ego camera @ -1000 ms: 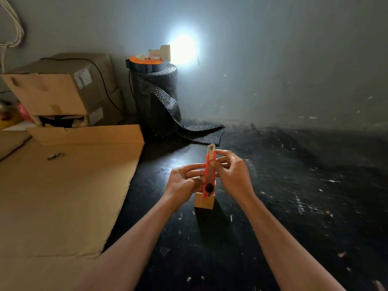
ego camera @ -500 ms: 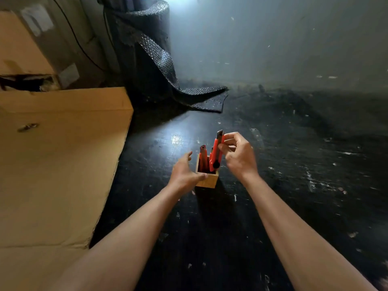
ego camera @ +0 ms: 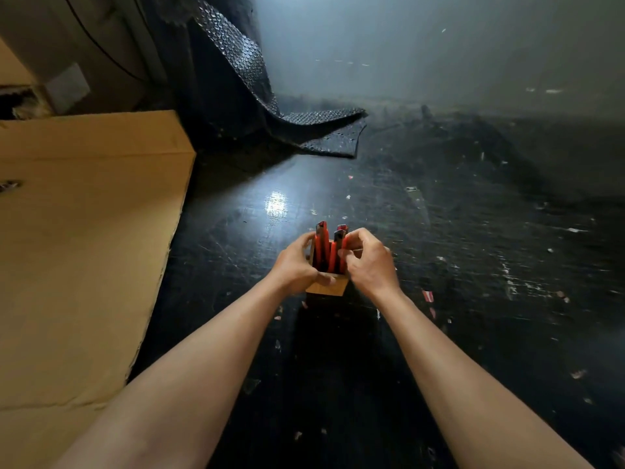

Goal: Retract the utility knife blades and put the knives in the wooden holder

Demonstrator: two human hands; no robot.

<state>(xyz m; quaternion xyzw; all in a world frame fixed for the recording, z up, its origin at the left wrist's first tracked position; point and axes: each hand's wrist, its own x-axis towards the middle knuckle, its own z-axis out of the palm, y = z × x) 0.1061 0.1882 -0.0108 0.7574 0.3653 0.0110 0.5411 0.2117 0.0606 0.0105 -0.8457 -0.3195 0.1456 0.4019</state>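
Since half a sec ago the knife in the right hand [ego camera: 370, 265] has dropped from above the holder [ego camera: 327, 287] down into it, and the view has tipped lower and closer. It now stands upright w/ the other knives [ego camera: 325, 247], three red bodies in all as far as I can count, dark tips up, no bare blade showing.

Right fingers are curled round the rightmost knife's upper body; can't tell if they're still pinching or just letting go. Left hand [ego camera: 295, 265] wraps the holder's left wall, thumb across the near face, steadying it.

Handling, my guess: knives are light, stiff plastic, a bit slick; best taken mid-body, away from the tip end. Holder is a small wood box, light enough to tip if a knife snags on the way in, so the left-hand brace makes sense.

Room: holder sits mid-floor [ego camera: 439, 299] on dark scuffed ground, well clear of the cardboard [ego camera: 84, 231] edge at left and the bubble wrap [ego camera: 321, 130] far behind. Open space right and near; arms can pull straight back.
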